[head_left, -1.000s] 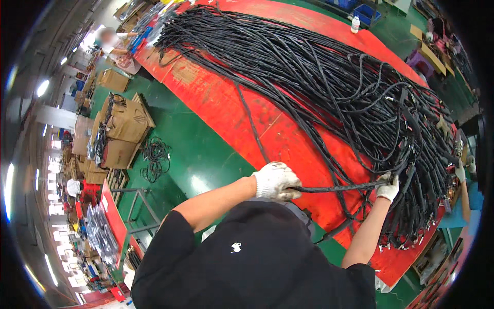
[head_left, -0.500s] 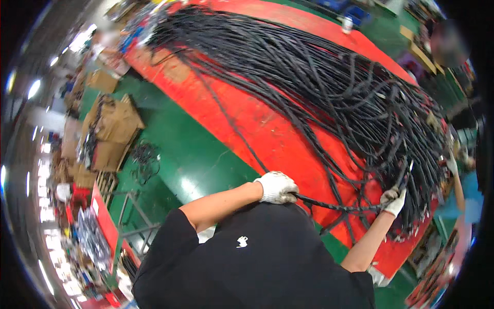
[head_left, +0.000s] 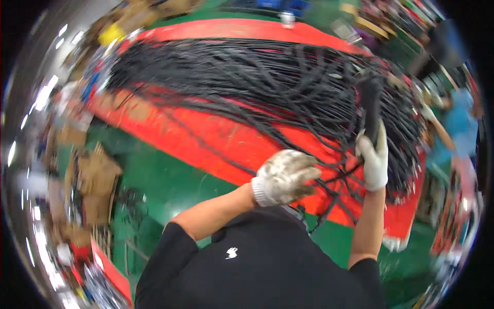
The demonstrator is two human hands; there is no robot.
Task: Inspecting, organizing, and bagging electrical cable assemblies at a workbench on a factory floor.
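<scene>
Currently, the right hand (head_left: 374, 159) has its gloved thumb and fingers closed on a black strip (head_left: 371, 105), which stands out from the grip toward 12 o'clock; motion blur hides what kind of end it has. The left hand (head_left: 288, 177), also gloved, is at about 9 o'clock of the right one, its fingers loosely spread and half-curled; nothing shows gripped in it.

Near its fingertips, at 3 o'clock, loose black cables (head_left: 332, 180) cross one another between the two hands. The large cable bundle (head_left: 216, 77) stretches over the red table (head_left: 170, 126) from about 10 o'clock of the left hand round to 1, partly behind the black strip. A white bottle (head_left: 287, 20) stands near the table's far edge at 12 o'clock. A co-worker's sleeve (head_left: 460, 123), blue, is at 2 o'clock of the right hand, and cardboard boxes (head_left: 98, 175) are at 9 o'clock of the left.

Half a second ago both hands held one cable taut between them; now the left has let go, the right is raised higher, and the view has turned.
</scene>
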